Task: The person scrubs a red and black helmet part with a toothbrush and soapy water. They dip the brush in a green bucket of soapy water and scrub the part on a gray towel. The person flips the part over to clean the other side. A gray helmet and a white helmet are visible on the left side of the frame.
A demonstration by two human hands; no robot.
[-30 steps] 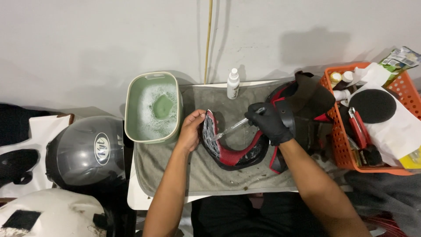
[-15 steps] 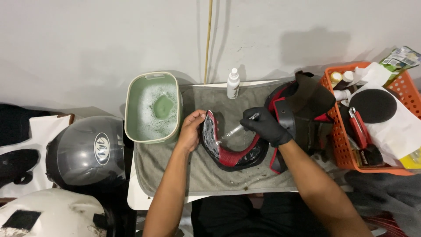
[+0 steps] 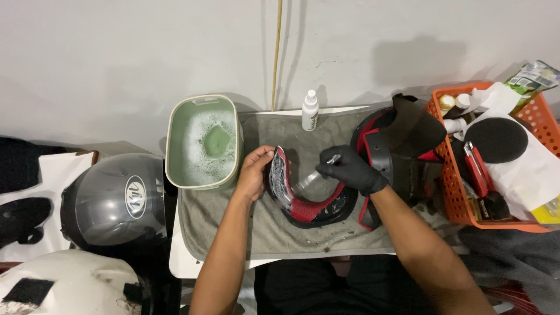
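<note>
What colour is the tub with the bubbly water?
Pale green tub, seen best in the head view.

Bare grey towel (image 3: 233, 224) lies open in the lower left of the mat, below the bare left hand (image 3: 254, 175). The green soapy tub (image 3: 204, 142) blocks the upper left, the white spray bottle (image 3: 310, 111) stands at top centre, and the black-and-red helmet shell (image 3: 402, 146) and orange plastic basket (image 3: 461, 204) wall off the right.

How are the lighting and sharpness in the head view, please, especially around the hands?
Head view: even, soft light; the bottle and helmet shell cast dim shadows on the wall; the grey helmet shows mild glare; the brush in the gloved right hand is slightly motion-blurred; the left hand is sharp.
</note>
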